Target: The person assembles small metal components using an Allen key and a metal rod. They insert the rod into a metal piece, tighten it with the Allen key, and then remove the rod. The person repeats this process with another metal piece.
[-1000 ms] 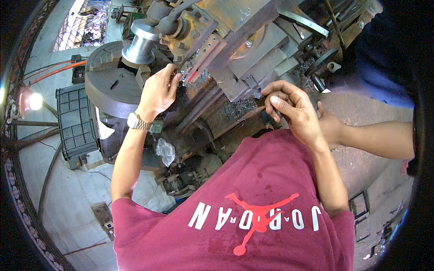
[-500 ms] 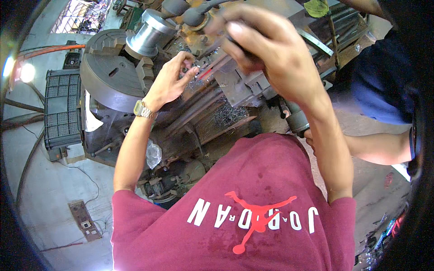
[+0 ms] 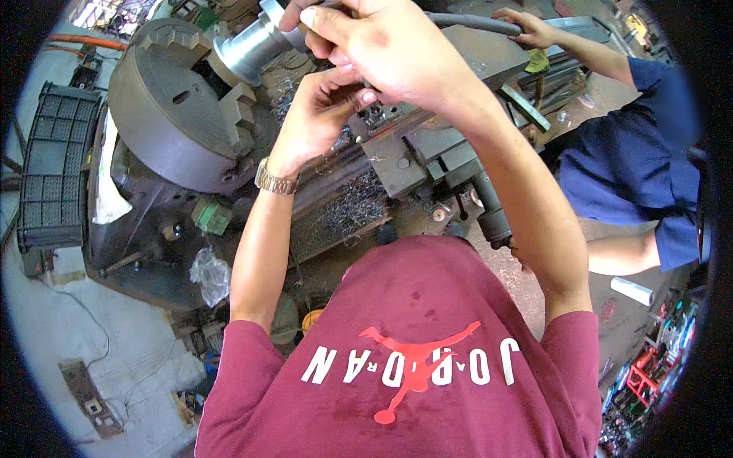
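Note:
My left hand (image 3: 324, 114) is closed, thumb and fingers pinched together beside the metal workpiece. Just above it, my right hand (image 3: 382, 57) has its fingers curled in, and the two hands meet or overlap. Whatever lies in either grip is hidden by the fingers. Left of them, a shiny turned metal cylinder (image 3: 248, 57) with a flange sits in the jaws of a large lathe chuck (image 3: 172, 141). Below my right wrist is the lathe's tool carriage (image 3: 401, 164).
Metal shavings (image 3: 347, 206) lie in the lathe bed. On the right, a co-worker in a blue shirt (image 3: 622, 168) has one hand on a grey bar (image 3: 473, 21), the other near a dark cylindrical handle (image 3: 495, 227). A clear plastic bag (image 3: 210, 275) hangs at the lathe's front.
My left hand has moved right and my right hand left, so they now come together. The view has shifted, showing more of the co-worker, whose upper hand is now visible on the bar.

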`<state>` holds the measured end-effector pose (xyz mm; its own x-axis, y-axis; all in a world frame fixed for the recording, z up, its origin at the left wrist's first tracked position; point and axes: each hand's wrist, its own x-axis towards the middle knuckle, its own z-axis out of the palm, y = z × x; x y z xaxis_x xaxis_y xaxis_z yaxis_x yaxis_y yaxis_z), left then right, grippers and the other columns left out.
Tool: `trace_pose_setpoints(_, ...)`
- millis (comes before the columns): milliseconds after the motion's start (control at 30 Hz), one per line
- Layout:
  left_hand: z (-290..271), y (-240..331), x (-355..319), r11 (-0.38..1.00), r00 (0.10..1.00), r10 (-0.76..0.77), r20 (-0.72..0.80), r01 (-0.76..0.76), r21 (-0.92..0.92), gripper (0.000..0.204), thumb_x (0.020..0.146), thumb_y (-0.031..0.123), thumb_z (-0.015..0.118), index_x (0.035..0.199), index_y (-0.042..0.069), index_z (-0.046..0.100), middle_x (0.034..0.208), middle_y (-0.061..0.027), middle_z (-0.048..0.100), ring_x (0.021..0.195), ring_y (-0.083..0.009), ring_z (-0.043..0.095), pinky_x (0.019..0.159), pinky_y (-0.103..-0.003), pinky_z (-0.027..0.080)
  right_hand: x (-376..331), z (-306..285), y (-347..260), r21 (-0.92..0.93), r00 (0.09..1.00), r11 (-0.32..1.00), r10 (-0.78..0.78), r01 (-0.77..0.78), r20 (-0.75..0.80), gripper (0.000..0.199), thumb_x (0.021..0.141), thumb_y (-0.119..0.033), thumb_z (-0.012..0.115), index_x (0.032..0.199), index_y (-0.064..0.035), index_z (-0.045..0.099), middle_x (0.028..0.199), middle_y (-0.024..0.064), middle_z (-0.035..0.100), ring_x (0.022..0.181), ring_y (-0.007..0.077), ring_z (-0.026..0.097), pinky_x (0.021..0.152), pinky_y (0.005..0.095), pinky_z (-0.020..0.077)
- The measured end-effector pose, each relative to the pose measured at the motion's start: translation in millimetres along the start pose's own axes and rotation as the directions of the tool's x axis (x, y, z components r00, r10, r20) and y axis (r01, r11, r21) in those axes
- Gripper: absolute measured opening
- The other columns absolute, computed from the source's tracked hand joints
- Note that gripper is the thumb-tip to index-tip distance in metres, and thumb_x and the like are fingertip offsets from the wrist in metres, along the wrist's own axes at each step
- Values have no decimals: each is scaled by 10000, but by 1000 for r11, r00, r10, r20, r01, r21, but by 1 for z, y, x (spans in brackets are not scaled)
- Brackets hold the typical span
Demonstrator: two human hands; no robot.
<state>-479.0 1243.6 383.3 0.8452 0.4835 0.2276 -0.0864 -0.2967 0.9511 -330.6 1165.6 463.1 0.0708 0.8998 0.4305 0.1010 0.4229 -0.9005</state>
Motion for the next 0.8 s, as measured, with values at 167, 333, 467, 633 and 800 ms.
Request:
trace_pose_setpoints(167,0,-9,4,999,999,34,41,-32,-37,172,971,13,641,1115,-56,704,988,-95,763,957,-148,700,905,-287,531,8,8,-2,-226,984,966,96,-129,-153,229,1057,-164,492,1045,33,609,758,78,612,633,171,563,619,311,470)
trace_pose_setpoints(333,3,-16,8,994,996,82,41,-79,-76,161,964,4,657,1104,-54,710,1025,-84,756,937,-101,661,864,-268,525,3,15,11,-453,956,891,-107,-29,-272,263,951,-182,593,1029,57,668,811,212,700,766,351,703,727,431,546)
trace_pose_setpoints(467,2,-19,10,987,989,148,1,-148,-55,127,930,-30,663,1042,-77,702,956,-56,753,889,-64,625,812,-257,514,-4,22,27,-621,861,778,-380,99,-339,178,940,-124,636,1004,42,634,844,239,693,828,431,680,749,480,529)
trace_pose_setpoints(633,0,-26,9,945,977,198,-82,-168,281,78,867,-7,676,868,-85,680,761,-10,712,721,-93,634,682,-291,516,0,48,26,-708,755,694,-532,129,-384,141,986,-102,592,1066,10,622,718,103,572,625,317,575,599,382,461)
trace_pose_setpoints(800,3,-45,2,943,968,208,-141,-160,292,158,890,42,678,1004,-48,615,914,-46,670,847,-130,632,761,-306,521,-8,80,24,-807,846,580,-374,-107,-381,331,872,-275,720,976,-20,535,987,191,509,918,367,532,777,473,417)
